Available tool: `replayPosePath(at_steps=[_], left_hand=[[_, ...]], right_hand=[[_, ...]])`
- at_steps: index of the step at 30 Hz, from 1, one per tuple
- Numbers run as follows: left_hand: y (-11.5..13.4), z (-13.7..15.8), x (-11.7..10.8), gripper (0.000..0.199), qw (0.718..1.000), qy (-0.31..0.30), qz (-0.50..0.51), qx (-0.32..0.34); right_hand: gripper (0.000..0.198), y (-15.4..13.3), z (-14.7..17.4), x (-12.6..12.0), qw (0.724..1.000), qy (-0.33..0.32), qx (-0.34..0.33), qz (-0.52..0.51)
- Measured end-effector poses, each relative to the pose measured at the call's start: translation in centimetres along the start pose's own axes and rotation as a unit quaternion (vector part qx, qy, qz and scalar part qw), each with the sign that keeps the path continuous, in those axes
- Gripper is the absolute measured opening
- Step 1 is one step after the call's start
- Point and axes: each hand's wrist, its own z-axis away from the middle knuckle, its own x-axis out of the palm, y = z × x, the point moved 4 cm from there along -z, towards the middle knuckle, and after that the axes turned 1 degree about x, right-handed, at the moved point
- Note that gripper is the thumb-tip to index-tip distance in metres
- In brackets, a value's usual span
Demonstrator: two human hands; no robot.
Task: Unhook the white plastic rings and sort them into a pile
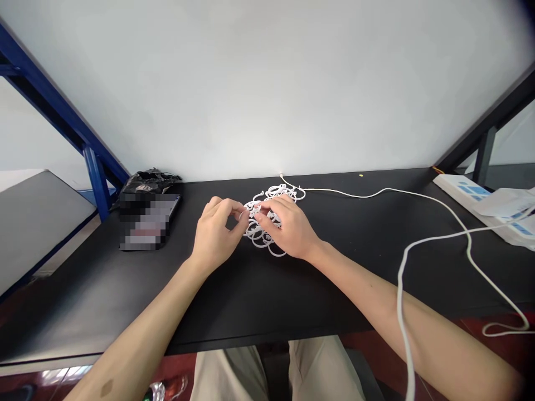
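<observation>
Both hands pinch at the pile of white rings (pixel 270 223): left hand (pixel 215 234) curled on one ring, right hand (pixel 288 225) fingers closed among them. A tug could drag the tangled heap apart, or the near white cable (pixel 401 278) across the right forearm might snag.

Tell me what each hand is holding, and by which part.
Both the left hand and the right hand pinch white plastic rings at the pile's left edge with their fingertips; the exact part is too small to tell.

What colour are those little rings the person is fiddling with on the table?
The rings are white, clear against the black table in the head view.
</observation>
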Motion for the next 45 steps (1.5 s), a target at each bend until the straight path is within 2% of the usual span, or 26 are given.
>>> replayPosePath(at_steps=[7, 17, 33, 45], left_hand=[[-0.6, -0.4, -0.6, 0.014, 0.998, -0.011, 0.061, -0.006], [-0.4, -0.1, 0.3, 0.016, 0.998, -0.053, 0.017, 0.042], [0.7, -0.1, -0.5, 0.007, 0.993, -0.044, 0.072, 0.081], [0.7, -0.2, -0.6, 0.006, 0.995, -0.026, 0.08, 0.058]], right_hand=[[0.031, -0.4, 0.3, 0.2, 0.997, -0.031, 0.018, -0.071], [0.024, -0.6, 0.5, 0.3, 0.993, -0.013, 0.03, -0.114], [0.005, -0.1, 0.3, 0.4, 0.992, 0.037, -0.001, -0.124], [0.013, -0.4, 0.2, 0.0, 0.99, 0.027, -0.021, -0.137]])
